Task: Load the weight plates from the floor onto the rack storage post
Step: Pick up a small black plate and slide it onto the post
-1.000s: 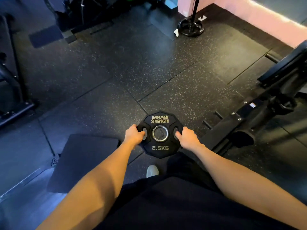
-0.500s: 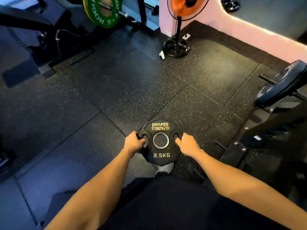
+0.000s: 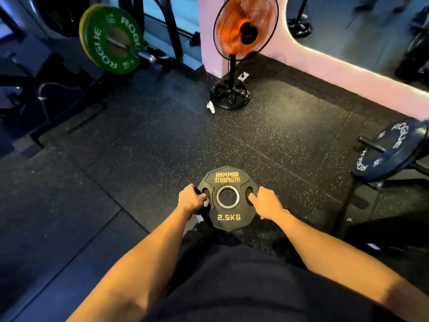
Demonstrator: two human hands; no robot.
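Plate [image 3: 228, 198] held in both hands as before, fan [image 3: 246, 26] nearer

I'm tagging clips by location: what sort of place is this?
Most likely a gym's weights area: speckled rubber floor, a green Rogue plate on a bar, and a 2.5 kg Hammer Strength plate held in both hands.

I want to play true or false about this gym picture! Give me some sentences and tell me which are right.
1. Both hands hold the small black plate. True: the left hand and the right hand each grip a side.
2. The plate says 10KG. False: it says 2.5KG.
3. The fan has orange blades. True.
4. The green plate lies flat on the floor. False: it stands upright on a bar.
5. The held plate is round and smooth-edged. False: its edge has flat sides.
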